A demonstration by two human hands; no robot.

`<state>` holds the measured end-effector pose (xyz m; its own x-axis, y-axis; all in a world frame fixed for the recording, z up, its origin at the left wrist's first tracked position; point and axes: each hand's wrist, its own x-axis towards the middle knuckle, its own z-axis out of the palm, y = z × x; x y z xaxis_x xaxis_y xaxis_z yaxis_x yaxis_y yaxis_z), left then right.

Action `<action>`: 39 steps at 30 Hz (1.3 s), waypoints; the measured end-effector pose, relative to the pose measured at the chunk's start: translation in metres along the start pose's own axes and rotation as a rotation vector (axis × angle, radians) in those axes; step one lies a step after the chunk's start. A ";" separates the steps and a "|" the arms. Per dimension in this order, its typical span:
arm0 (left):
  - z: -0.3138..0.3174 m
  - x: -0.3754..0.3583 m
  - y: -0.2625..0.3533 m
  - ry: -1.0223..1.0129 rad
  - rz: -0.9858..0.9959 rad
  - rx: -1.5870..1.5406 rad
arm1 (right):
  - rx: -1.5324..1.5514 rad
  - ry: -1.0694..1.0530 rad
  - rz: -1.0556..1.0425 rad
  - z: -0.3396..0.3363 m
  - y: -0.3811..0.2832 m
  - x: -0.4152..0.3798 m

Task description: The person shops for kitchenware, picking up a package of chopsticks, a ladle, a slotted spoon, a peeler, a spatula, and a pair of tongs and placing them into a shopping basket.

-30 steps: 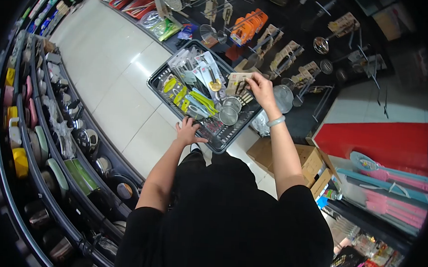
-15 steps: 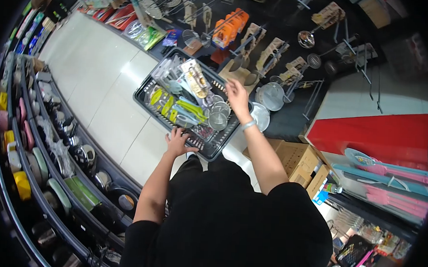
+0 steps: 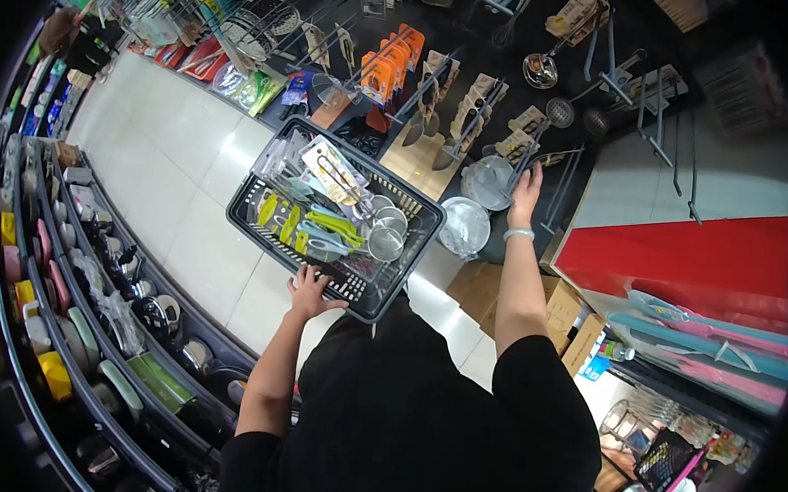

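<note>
A black plastic basket [image 3: 250,230] full of kitchen tools lies in front of me. Inside are round wire strainers [image 3: 385,241], green-handled utensils [image 3: 337,227] and carded packs [image 3: 331,173]. My left hand [image 3: 309,295] rests against the basket's near rim, fingers spread. Out to the right, my right hand [image 3: 525,199], with a bracelet at the wrist, is open with fingers stretched out beside the hanging strainers. Its fingertips are right by a large strainer [image 3: 486,181]; another round strainer [image 3: 464,227] hangs just below that one.
Ladles [image 3: 540,71], skimmers and orange-carded tools [image 3: 390,68] hang on hooks from the dark rack. Cardboard boxes [image 3: 551,308] stand at the lower right. Shelves of pans [image 3: 87,319] curve along the left. Another person [image 3: 62,33] is far up the aisle.
My right hand has moved from over the basket out to the hanging strainers on the right. My left hand stays at the basket's rim, and the view has shifted slightly.
</note>
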<state>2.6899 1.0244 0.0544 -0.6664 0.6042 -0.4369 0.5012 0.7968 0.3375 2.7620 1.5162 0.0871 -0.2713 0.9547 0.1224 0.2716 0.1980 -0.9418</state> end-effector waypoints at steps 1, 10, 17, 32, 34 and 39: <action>0.000 0.000 0.001 -0.004 -0.003 0.010 | 0.020 -0.003 -0.024 0.002 -0.003 0.011; -0.003 0.004 0.003 -0.090 -0.052 0.056 | -0.058 -0.110 0.068 0.023 0.057 0.082; -0.001 0.004 0.001 -0.109 -0.058 0.053 | -0.106 -0.055 -0.073 0.008 0.062 0.034; 0.000 0.000 -0.003 -0.051 0.020 0.010 | 0.023 -0.375 -0.072 -0.084 -0.089 -0.123; 0.002 -0.001 -0.006 -0.039 0.029 0.005 | -0.002 -0.422 -0.149 -0.094 -0.156 -0.134; 0.003 -0.001 -0.008 -0.038 0.031 -0.019 | 0.111 -0.510 -0.274 -0.089 -0.245 -0.144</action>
<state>2.6890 1.0175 0.0495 -0.6292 0.6284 -0.4573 0.5103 0.7779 0.3667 2.8163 1.3493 0.3283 -0.7355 0.6388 0.2259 0.0383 0.3721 -0.9274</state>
